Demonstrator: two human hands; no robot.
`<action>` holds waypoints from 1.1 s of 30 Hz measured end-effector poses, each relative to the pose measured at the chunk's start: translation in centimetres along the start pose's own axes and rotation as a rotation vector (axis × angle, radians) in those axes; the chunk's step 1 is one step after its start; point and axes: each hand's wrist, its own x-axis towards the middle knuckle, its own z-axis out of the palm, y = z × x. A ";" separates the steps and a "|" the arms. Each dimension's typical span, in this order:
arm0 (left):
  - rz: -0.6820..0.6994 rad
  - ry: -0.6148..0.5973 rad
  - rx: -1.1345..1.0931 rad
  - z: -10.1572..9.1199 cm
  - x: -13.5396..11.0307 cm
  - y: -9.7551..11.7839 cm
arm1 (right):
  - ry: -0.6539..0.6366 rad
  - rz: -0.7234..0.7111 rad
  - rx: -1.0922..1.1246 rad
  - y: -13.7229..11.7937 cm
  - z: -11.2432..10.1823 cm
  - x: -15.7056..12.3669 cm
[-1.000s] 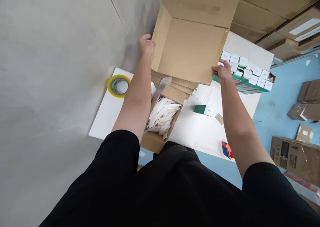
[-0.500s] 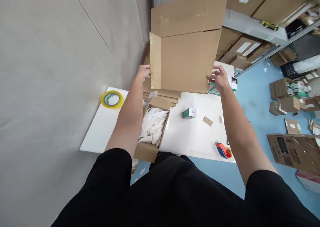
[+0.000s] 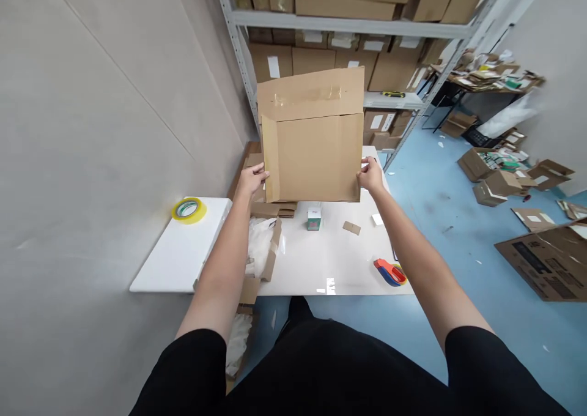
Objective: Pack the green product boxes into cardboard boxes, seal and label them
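Observation:
A sheet of brown cardboard [image 3: 316, 153], creased and with strips of clear tape along its upper flap and left side, is held up above the white table [image 3: 298, 263]. My left hand [image 3: 252, 178] grips its lower left edge between thumb and fingers. On the opposite side, my right hand [image 3: 370, 175] pinches the lower right edge. Below the sheet stands a small green and white box [image 3: 314, 219]. A flat brown cardboard piece [image 3: 351, 227] lies to its right, and an orange and blue tape dispenser [image 3: 389, 272] rests near the table's front edge.
A yellow tape roll [image 3: 189, 210] lies on a white board [image 3: 177, 254] at left. An open carton of white packing material [image 3: 260, 245] sits beside my left forearm. Behind stands a metal shelf [image 3: 348, 24] loaded with cartons. More cartons [image 3: 499, 183] are on the blue floor [image 3: 440, 220].
My view has tilted up and turned, showing more of the shelf. Both hands still hold the cardboard, which now appears smaller and lower in view.

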 end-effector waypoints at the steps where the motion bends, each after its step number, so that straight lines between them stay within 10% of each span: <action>1: 0.019 -0.006 -0.007 0.7 -1.6 0.3 | 0.047 0.007 -0.010 0.4 -1.1 -1.1; 11: 0.128 -0.011 0.079 6.2 -15.0 1.6 | 0.089 -0.026 -0.117 0.0 -7.7 -12.3; 17: 0.228 -0.076 0.186 4.9 -18.3 1.5 | 0.062 0.127 -0.135 1.3 -8.6 -17.3; 33: 0.258 -0.250 0.186 -4.8 -28.3 1.3 | 0.144 0.413 0.192 8.4 2.2 -33.4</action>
